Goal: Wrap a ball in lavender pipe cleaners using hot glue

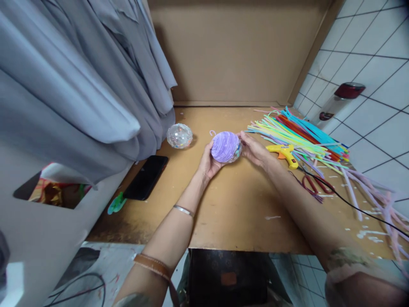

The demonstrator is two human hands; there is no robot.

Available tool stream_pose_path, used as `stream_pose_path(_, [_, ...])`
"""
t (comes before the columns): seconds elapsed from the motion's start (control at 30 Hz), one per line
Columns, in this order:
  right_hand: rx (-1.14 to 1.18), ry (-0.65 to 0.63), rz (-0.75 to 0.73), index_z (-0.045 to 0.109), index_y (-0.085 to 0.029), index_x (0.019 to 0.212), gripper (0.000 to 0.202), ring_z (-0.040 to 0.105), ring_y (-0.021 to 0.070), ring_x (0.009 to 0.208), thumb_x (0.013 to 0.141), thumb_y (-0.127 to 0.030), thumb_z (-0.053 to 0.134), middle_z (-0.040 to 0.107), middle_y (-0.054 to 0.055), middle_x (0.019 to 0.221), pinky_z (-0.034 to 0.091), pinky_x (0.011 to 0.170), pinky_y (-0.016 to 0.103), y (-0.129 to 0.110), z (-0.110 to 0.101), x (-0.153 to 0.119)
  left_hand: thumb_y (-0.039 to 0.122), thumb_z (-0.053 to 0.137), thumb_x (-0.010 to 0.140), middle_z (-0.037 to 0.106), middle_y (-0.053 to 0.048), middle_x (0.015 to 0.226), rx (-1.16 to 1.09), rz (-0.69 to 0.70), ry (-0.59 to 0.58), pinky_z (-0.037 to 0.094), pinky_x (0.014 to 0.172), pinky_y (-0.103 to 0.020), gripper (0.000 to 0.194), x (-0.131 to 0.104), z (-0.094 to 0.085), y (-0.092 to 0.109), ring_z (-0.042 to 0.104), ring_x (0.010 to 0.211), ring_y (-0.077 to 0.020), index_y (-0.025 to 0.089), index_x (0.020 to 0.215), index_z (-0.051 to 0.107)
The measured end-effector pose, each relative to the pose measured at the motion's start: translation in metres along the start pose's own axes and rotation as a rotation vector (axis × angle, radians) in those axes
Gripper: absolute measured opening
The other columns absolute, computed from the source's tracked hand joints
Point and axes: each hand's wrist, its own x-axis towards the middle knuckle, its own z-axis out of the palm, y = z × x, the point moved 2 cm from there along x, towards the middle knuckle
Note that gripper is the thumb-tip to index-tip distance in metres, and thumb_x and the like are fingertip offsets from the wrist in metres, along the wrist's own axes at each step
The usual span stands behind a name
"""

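A purple ball sits between two bare hands at the center of the frame, raised just over a scuffed wooden table. The left hand cups it from the left and below, fingers curled around its side; the right hand closes in narrowly on the right edge, fingertips against it.

Soft purple strands, laid in close, curving rows, cover most of the side in view, and a loop pokes out at the upper left of the ball. The covering looks well advanced but unfinished: a glossy, multicolored patch shows bare at the lower right. The far side and underside are hidden. A clear globe, left of center, rounded, shiny and faceted-looking, carries no purple rows.

At right, fuzzy stems fan out, slim and straight, in yellow, green, orange, blue and lilac, while paler pink lengths tangle toward the right edge. A yellow glue gun of smooth plastic lies beside them, near red-handled scissors. A flat black phone rests at left, below the folds of a gray curtain.
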Motion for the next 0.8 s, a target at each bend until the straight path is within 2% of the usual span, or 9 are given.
stream_pose_path(0.17, [-0.038, 0.061, -0.016, 0.056, -0.028, 0.096, 0.054, 0.058, 0.0215, 0.102, 0.071, -0.075, 0.068, 0.066, 0.004, 0.113, 0.047, 0.080, 0.037, -0.003, 0.006, -0.003, 0.068, 0.048, 0.080, 0.066, -0.011, 0.136, -0.136, -0.068, 0.038, 0.055, 0.099, -0.052, 0.064, -0.005, -0.001, 0.007, 0.059, 0.129, -0.0338, 0.024, 0.126, 0.058])
stream_pose_path(0.3, [-0.096, 0.117, -0.031, 0.057, -0.030, 0.099, 0.050, 0.059, 0.0222, 0.108, 0.074, -0.072, 0.066, 0.066, 0.003, 0.115, 0.047, 0.081, 0.036, -0.003, 0.008, -0.004, 0.069, 0.050, 0.079, 0.069, -0.012, 0.129, -0.126, -0.031, 0.058, 0.055, 0.098, -0.054, 0.066, -0.003, -0.007, 0.008, 0.059, 0.126, -0.0344, 0.024, 0.127, 0.058])
stream_pose_path(0.4, [-0.158, 0.115, -0.056, 0.057, -0.030, 0.101, 0.050, 0.058, 0.0228, 0.111, 0.076, -0.071, 0.065, 0.066, 0.004, 0.116, 0.049, 0.085, 0.038, -0.004, 0.010, -0.005, 0.065, 0.052, 0.081, 0.072, -0.011, 0.122, -0.191, -0.040, 0.095, 0.056, 0.096, -0.053, 0.059, -0.002, -0.007, 0.009, 0.062, 0.123, -0.0340, 0.024, 0.123, 0.060])
stream_pose_path(0.5, [-0.224, 0.047, -0.146, 0.055, -0.029, 0.115, 0.065, 0.056, 0.0251, 0.120, 0.068, -0.068, 0.075, 0.061, 0.007, 0.127, 0.048, 0.098, 0.043, -0.004, 0.014, -0.007, 0.057, 0.052, 0.083, 0.075, -0.009, 0.113, -0.295, -0.072, 0.134, 0.057, 0.095, -0.050, 0.049, -0.003, -0.004, 0.009, 0.065, 0.115, -0.0316, 0.023, 0.115, 0.064])
stream_pose_path(0.63, [-0.311, -0.067, -0.264, 0.044, -0.026, 0.141, 0.106, 0.047, 0.0318, 0.137, 0.052, -0.063, 0.088, 0.048, 0.014, 0.149, 0.038, 0.116, 0.049, -0.002, 0.022, -0.007, 0.049, 0.063, 0.080, 0.076, -0.008, 0.101, -0.353, -0.003, 0.179, 0.058, 0.093, -0.043, 0.041, 0.001, -0.003, 0.005, 0.069, 0.106, -0.0281, 0.019, 0.106, 0.067])
stream_pose_path(0.7, [-0.352, -0.077, -0.277, 0.040, -0.023, 0.146, 0.113, 0.044, 0.0340, 0.140, 0.052, -0.064, 0.088, 0.046, 0.016, 0.151, 0.035, 0.119, 0.052, -0.001, 0.025, -0.007, 0.045, 0.072, 0.074, 0.075, -0.006, 0.096, -0.358, 0.071, 0.227, 0.057, 0.092, -0.038, 0.040, 0.004, -0.005, 0.000, 0.070, 0.100, -0.0248, 0.017, 0.102, 0.068])
stream_pose_path(0.8, [-0.377, -0.068, -0.286, 0.041, -0.022, 0.147, 0.111, 0.045, 0.0346, 0.141, 0.055, -0.066, 0.086, 0.049, 0.016, 0.150, 0.033, 0.120, 0.053, 0.002, 0.025, -0.006, 0.042, 0.081, 0.066, 0.074, -0.004, 0.086, -0.322, 0.145, 0.299, 0.055, 0.086, -0.032, 0.040, 0.008, -0.008, -0.006, 0.069, 0.088, -0.0197, 0.015, 0.093, 0.068])
